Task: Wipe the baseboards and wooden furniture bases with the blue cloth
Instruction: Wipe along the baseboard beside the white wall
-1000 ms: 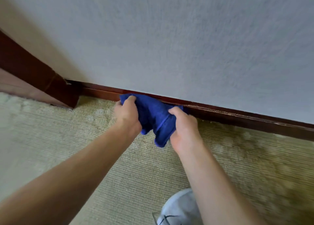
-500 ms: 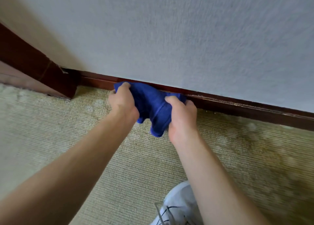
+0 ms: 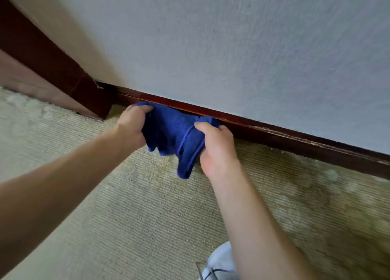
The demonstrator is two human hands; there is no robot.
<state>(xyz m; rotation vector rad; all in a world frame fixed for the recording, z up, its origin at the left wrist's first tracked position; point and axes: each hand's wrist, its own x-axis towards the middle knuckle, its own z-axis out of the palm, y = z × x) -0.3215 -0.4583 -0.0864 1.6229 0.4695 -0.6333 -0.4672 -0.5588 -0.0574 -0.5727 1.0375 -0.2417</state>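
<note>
L hand (image 3: pixel 132 123) and R hand (image 3: pixel 217 146) are both curled onto the cloth (image 3: pixel 173 131), which is bunched betw. them and pressed vs. the baseboard (image 3: pixel 295 138), close to the corner where a dark wood base (image 3: pixel 63 68) meets it.

Risks, as judged from here: the cloth is gathered in a thick wad, so only a narrow strip may be wiped and the top lip of the baseboard could be missed. A loose tail is hung down onto the carpet (image 3: pixel 147 216); lint could be dragged up onto the wood. The corner gap by the wood base may be skipped if the stroke is begun too far along. The wall (image 3: pixel 232 47) could be smudged if the cloth is ridden too high.

L hand: fingers wrapped over the cloth's upper edge, thumb side tucked under, nothing else held. R hand: thumb is laid on top, fingers closed round the far end, knuckles just beside the baseboard; contact w/ the wood cannot be told.
</note>
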